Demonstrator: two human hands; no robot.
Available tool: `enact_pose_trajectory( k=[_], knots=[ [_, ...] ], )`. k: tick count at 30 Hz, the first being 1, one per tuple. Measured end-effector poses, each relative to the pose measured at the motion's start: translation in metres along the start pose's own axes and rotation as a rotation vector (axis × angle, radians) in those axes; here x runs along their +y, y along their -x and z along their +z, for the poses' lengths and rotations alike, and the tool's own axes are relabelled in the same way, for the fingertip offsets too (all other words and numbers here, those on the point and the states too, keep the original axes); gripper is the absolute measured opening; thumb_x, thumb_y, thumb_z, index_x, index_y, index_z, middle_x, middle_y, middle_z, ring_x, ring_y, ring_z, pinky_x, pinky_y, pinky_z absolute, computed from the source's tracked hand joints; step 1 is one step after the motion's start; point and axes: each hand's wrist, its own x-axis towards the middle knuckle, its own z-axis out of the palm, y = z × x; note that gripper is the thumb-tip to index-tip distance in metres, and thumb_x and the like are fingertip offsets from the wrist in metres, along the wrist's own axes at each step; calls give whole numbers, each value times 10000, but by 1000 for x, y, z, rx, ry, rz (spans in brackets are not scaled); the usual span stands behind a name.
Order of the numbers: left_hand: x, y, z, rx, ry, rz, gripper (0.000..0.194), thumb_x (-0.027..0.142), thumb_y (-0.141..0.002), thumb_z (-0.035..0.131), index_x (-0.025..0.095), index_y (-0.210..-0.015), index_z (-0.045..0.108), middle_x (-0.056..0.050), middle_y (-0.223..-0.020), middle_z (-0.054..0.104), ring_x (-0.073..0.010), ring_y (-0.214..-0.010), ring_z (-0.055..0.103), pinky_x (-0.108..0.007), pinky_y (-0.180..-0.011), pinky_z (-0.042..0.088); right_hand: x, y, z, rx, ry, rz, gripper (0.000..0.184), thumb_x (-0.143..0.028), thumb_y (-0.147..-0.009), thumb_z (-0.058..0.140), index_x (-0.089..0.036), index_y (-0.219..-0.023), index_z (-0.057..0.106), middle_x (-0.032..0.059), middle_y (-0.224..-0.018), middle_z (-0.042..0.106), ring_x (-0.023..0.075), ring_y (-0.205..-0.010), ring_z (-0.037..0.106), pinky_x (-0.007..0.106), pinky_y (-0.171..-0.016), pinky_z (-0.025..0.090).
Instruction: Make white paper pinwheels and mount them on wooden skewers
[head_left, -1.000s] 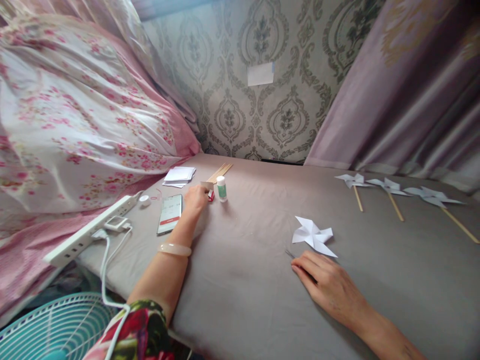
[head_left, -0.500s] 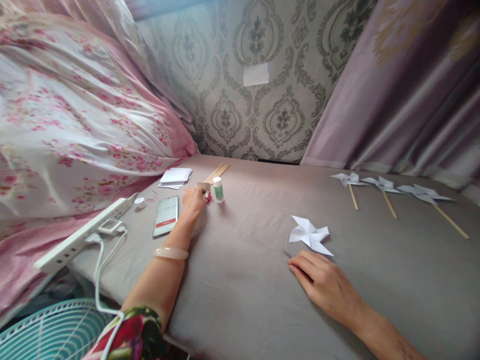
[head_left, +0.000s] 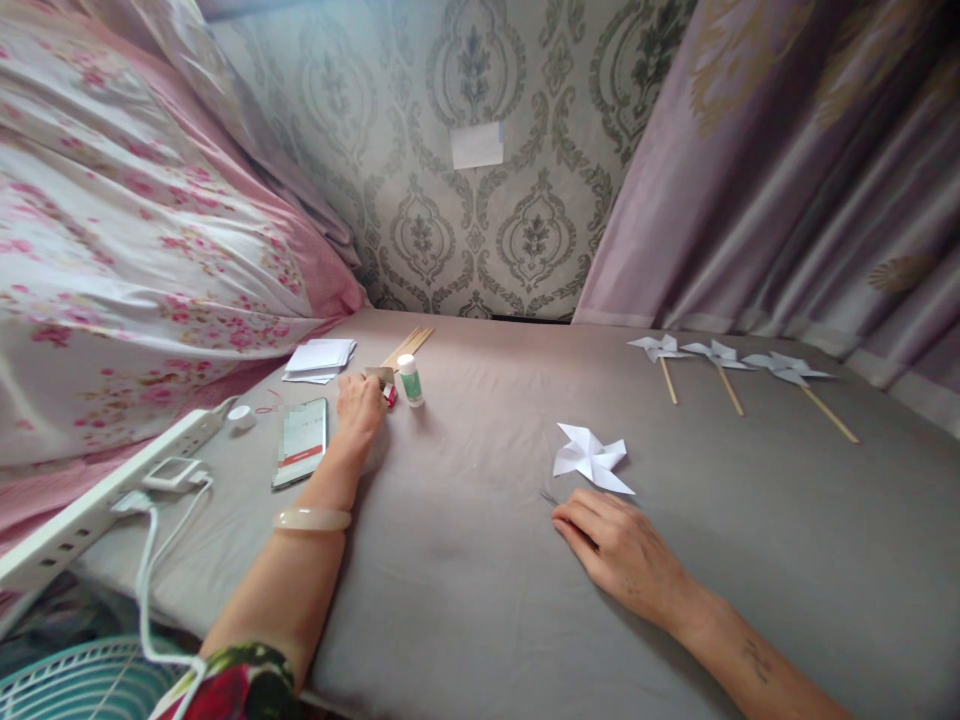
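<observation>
My left hand (head_left: 361, 405) reaches to the far left part of the bed-like surface, fingers curled down at a small red-and-white box (head_left: 389, 396) with a greyish flap (head_left: 380, 375) beside it. Its fingertips are hidden, so what they pinch does not show. A white glue bottle with a green label (head_left: 410, 381) stands just right of the box. My right hand (head_left: 611, 540) rests on the surface, fingers closed on a thin grey metal piece (head_left: 548, 496) whose tip pokes out. Just beyond it lies a folded white paper pinwheel (head_left: 590, 459) without a stick.
Wooden sticks (head_left: 420, 342), a stack of white paper (head_left: 320, 358), a phone (head_left: 301, 445) and a white cap (head_left: 241, 418) lie at left. A power strip (head_left: 97, 505) with cables and a fan (head_left: 82, 680) border the near left. Three pinwheels on sticks (head_left: 716, 354) lie far right.
The view has turned slightly to the right, so everything sits further left in the picture. Both hands keep their places by the red box and the paper pinwheel.
</observation>
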Motion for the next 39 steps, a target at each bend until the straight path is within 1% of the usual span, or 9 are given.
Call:
enact_pose_trajectory(
  k=[3,7,12,17,23,25,27,32,39],
  knots=[
    [-3,-2,4,25,129,-40,349,164,-831,364,143,-991,674,-175,-992,636,-316,-1017,531,-399,-830,415,0,1,1,-4,8,2,223,-207,-935,441,-204,-813,628,21,-727,597,144,-696,576,278,-687,431],
    [-8,-6,2,160,329,-157,361,185,-822,377,123,-1056,645,-150,-1021,662,-261,-1007,566,-380,-912,402,1,1,1,-22,8,4,200,-200,-931,449,-202,-822,617,18,-738,592,149,-701,570,282,-681,422],
    [-1,-6,-9,299,679,-263,352,285,-799,437,137,-1047,640,-79,-917,681,-175,-756,597,-291,-739,466,2,1,1,-14,8,-10,195,-203,-928,458,-206,-820,620,13,-733,591,147,-703,575,283,-685,422],
    [16,-6,-13,370,941,-260,339,305,-770,483,137,-1020,639,-54,-839,659,-145,-711,589,-250,-654,467,1,1,1,-19,10,-5,197,-200,-928,458,-205,-820,623,15,-741,600,145,-706,579,282,-694,424],
    [6,-5,-31,395,1200,-382,265,231,-684,571,106,-902,654,-32,-749,626,-105,-618,534,-228,-596,436,2,2,1,-40,1,8,196,-205,-932,453,-200,-838,625,22,-763,611,150,-728,587,284,-701,430],
    [5,-2,-37,312,1304,-393,248,215,-641,601,115,-861,655,-10,-701,607,-82,-547,492,-220,-543,403,3,1,1,-40,-9,5,201,-211,-934,451,-199,-835,625,25,-765,615,151,-731,593,285,-707,434],
    [13,3,-42,145,1425,-382,245,226,-608,629,130,-833,651,14,-647,583,-62,-479,445,-216,-501,373,3,1,0,-46,-20,6,203,-208,-933,450,-198,-832,625,28,-768,618,152,-733,596,287,-710,437],
    [58,25,-54,-207,1739,-252,277,207,-535,733,131,-784,640,25,-647,562,-38,-496,449,-202,-508,383,0,-1,-2,-48,-53,22,173,-193,-922,471,-196,-846,626,34,-797,612,155,-753,594,286,-723,452],
    [107,58,-64,-598,2017,-319,204,76,-623,697,108,-816,640,1,-705,585,-27,-531,498,-138,-493,410,3,-2,-3,-22,-94,63,114,-172,-889,522,-178,-852,630,57,-868,614,173,-833,585,299,-780,465]
  ],
)
